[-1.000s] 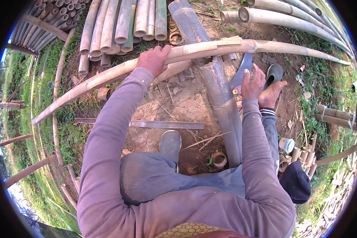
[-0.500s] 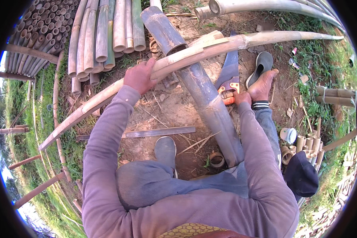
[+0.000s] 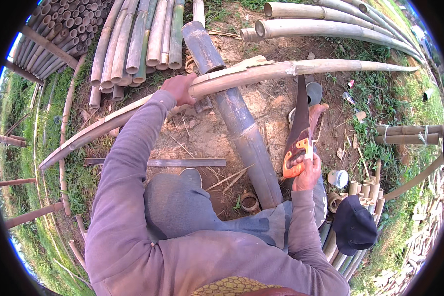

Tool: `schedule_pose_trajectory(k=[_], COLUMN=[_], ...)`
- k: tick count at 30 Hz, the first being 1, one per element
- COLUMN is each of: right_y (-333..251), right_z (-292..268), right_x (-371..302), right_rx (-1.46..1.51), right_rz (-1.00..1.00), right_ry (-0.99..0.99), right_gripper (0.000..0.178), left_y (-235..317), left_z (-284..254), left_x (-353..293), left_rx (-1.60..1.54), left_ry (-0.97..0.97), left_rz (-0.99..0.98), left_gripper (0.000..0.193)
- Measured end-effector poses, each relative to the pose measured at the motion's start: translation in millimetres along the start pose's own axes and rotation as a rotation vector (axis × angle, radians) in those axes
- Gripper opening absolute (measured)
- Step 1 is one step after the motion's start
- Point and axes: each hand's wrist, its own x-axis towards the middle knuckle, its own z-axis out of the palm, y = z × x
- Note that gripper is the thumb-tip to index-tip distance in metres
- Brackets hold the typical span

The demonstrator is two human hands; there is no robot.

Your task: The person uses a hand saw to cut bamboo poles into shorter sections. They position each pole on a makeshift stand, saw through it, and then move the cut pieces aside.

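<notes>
My left hand (image 3: 180, 90) is closed around a long bamboo pole (image 3: 241, 82) that lies crosswise over a thicker, dark bamboo trunk (image 3: 249, 138). Split strips of lighter wood lie along the pole's upper side near that hand. In my right hand (image 3: 307, 173) is a hand saw (image 3: 300, 116) with an orange and dark handle, its fingers wrapped around the grip. The saw points away from me, and its tip reaches the pole's underside right of the trunk; whether blade and pole touch, I cannot tell.
Cut bamboo poles (image 3: 133, 47) are piled at the far left, more poles (image 3: 325, 30) at the far right. A flat metal strip (image 3: 182, 162) lies on the ground before my knee. To the right are a white tub (image 3: 337, 178), short bamboo pieces (image 3: 366, 190) and a dark hat (image 3: 354, 226).
My right hand has lifted the saw from beside my foot and drawn it nearer, its blade now upright along the view. The left hand stays on the pole.
</notes>
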Motion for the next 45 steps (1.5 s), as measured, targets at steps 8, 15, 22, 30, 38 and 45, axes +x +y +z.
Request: schedule_pose_trajectory(k=[8, 15, 22, 30, 38, 45], right_y=[-29, -57, -60, -71, -67, -56], right_z=[-61, -17, -20, -6, -12, -23], right_x=[-148, -140, -136, -133, -134, -132], right_rx=[-0.716, -0.714, -0.688, -0.789, -0.765, -0.763], right_rz=[-0.622, -0.584, -0.472, -0.539, -0.506, -0.428], right_ry=[-0.11, -0.223, -0.232, -0.246, -0.272, -0.232], right_gripper=[0.049, 0.047, 0.041, 0.038, 0.034, 0.035], left_y=[-7, -7, -4, -7, -7, -8], left_z=[6, 2, -1, 2, 0, 0], left_x=[4, 0, -3, 0, -1, 0], left_rx=[-0.037, -0.05, -0.034, -0.03, -0.033, -0.045], left_ry=[0.006, 0.003, 0.012, 0.019, -0.01, 0.012], left_rz=[0.03, 0.045, 0.049, 0.052, 0.039, 0.057], left_gripper=[0.085, 0.085, 0.082, 0.086, 0.083, 0.081])
